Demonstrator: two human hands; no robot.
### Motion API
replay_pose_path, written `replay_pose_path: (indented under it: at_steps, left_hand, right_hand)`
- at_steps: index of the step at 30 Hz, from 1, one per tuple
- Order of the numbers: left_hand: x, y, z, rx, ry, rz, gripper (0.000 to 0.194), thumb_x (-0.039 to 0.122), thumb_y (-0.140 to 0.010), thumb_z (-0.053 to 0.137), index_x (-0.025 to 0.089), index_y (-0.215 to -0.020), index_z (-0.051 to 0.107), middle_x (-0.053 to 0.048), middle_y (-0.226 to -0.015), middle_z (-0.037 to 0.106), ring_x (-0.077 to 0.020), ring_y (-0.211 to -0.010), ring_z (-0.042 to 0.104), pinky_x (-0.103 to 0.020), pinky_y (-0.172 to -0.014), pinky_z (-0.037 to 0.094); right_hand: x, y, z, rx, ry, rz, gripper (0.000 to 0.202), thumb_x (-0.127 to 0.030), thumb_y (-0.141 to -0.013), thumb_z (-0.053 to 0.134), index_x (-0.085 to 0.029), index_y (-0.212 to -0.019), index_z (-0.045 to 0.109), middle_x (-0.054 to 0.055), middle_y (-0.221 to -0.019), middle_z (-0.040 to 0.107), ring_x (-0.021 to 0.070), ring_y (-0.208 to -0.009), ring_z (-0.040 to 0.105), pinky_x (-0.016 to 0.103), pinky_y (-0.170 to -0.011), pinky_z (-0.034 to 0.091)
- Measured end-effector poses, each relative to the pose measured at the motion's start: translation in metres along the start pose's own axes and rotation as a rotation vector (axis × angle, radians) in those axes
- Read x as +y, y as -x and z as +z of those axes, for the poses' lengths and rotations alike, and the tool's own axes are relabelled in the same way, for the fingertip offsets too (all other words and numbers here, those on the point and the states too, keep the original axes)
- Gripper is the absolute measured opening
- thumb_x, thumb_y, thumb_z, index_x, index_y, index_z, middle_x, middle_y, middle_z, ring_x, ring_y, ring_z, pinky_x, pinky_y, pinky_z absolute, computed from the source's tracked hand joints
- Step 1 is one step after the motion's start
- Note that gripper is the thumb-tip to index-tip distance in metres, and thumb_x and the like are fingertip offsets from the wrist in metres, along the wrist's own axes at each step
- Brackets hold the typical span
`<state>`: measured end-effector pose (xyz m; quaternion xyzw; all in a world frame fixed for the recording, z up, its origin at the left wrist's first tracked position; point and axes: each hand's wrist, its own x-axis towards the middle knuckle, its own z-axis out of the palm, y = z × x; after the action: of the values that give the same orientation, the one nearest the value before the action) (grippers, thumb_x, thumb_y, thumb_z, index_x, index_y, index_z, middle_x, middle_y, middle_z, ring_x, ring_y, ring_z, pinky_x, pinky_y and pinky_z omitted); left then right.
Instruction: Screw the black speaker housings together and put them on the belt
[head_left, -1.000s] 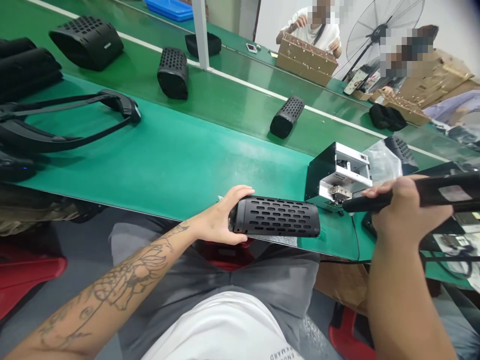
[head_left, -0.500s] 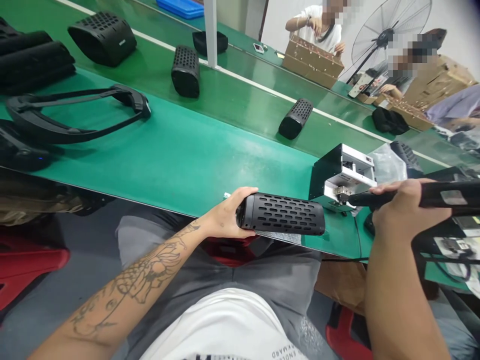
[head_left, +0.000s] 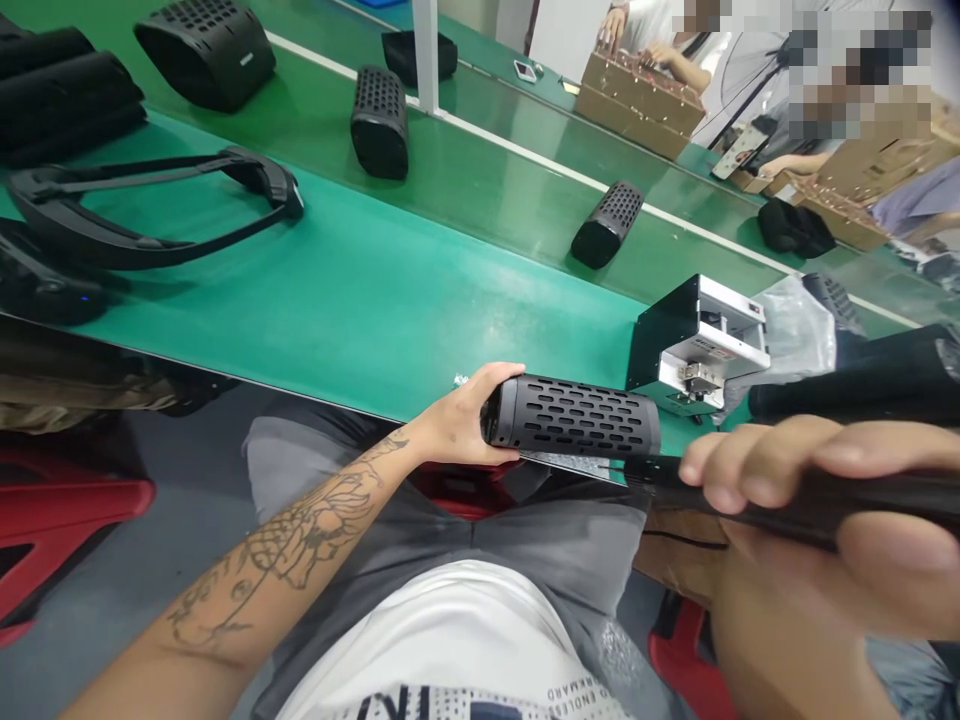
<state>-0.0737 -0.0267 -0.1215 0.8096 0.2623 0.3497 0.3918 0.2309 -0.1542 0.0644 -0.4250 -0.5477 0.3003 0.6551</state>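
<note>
My left hand (head_left: 466, 418) grips one end of a black perforated speaker housing (head_left: 585, 415), thumb above and fingers below, at the front edge of the green bench. The housing lies on its side with its slotted face toward me. My right hand (head_left: 810, 490) is wrapped round a long black electric screwdriver (head_left: 667, 474), held nearly level. The driver's front end is by the lower right part of the housing; whether its tip touches is unclear. Behind them stands a black-and-white screw feeder (head_left: 697, 345).
A black headset with a strap (head_left: 292, 200) lies at left. More speaker housings (head_left: 381, 120) stand along the green belt (head_left: 495, 190). A white post (head_left: 425, 60) rises at the back. A clear plastic bag (head_left: 799, 320) lies beside the feeder. Co-workers work at cardboard boxes (head_left: 637, 105) across the line.
My right hand has brought the screwdriver from the screw feeder down and left to the speaker housing's right end. My left hand keeps its hold. The view has shifted slightly.
</note>
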Motion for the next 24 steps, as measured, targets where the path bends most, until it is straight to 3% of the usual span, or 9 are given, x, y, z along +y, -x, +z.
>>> replay_pose_path:
  at_steps: [3,6,13,24]
  left_hand:
    - [0.002,0.0,0.0,0.002,0.008,-0.014,0.115,0.04,-0.077,0.103,0.027,-0.175,0.043,-0.018,-0.174,0.056,-0.0408,-0.159,0.064,-0.054,-0.138,0.054]
    - [0.002,0.0,0.001,0.009,0.013,-0.01,0.114,0.039,-0.078,0.102,0.026,-0.174,0.043,-0.019,-0.174,0.056,-0.0405,-0.158,0.065,-0.054,-0.138,0.054]
    - [0.0,-0.001,0.003,0.019,0.011,0.002,0.116,0.038,-0.074,0.106,0.028,-0.173,0.046,-0.017,-0.172,0.06,-0.0408,-0.157,0.066,-0.053,-0.136,0.056]
    - [0.0,-0.003,0.005,0.041,0.006,0.04,0.115,0.041,-0.075,0.105,0.029,-0.174,0.046,-0.017,-0.168,0.063,-0.0403,-0.154,0.068,-0.054,-0.133,0.058]
  right_hand:
    - [0.015,-0.003,0.034,-0.048,-0.023,-0.056,0.018,-0.04,-0.089,0.093,-0.031,-0.102,0.086,0.001,-0.07,0.074,0.0267,-0.053,0.067,0.053,-0.055,0.064]
    - [0.028,-0.011,0.046,-0.056,-0.038,-0.054,0.02,-0.041,-0.09,0.095,-0.03,-0.102,0.085,-0.001,-0.071,0.074,0.0239,-0.055,0.067,0.048,-0.058,0.064]
    - [0.036,-0.016,0.046,-0.171,-0.112,-0.014,0.018,-0.039,-0.094,0.096,-0.026,-0.099,0.083,-0.002,-0.07,0.073,0.019,-0.054,0.068,0.04,-0.058,0.065]
    - [0.036,-0.012,0.041,-0.311,-0.201,0.058,0.015,-0.029,-0.095,0.093,-0.025,-0.107,0.085,-0.002,-0.077,0.074,0.017,-0.063,0.071,0.04,-0.068,0.065]
